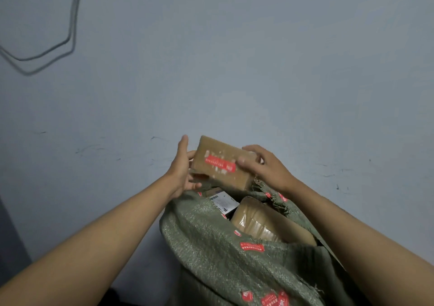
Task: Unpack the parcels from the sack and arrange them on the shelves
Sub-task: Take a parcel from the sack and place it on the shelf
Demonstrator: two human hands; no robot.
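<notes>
Left hand [182, 169] and right hand [260, 164] clamp the small brown parcel [220, 164] above the sack [211, 247] – glossy tape could let it slip back in

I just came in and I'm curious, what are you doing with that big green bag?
A person is unpacking parcels. Both hands, the left hand and the right hand, hold a brown box with red tape just above the open green sack. More parcels, one wrapped in tape, are inside. No shelves show here.
</notes>
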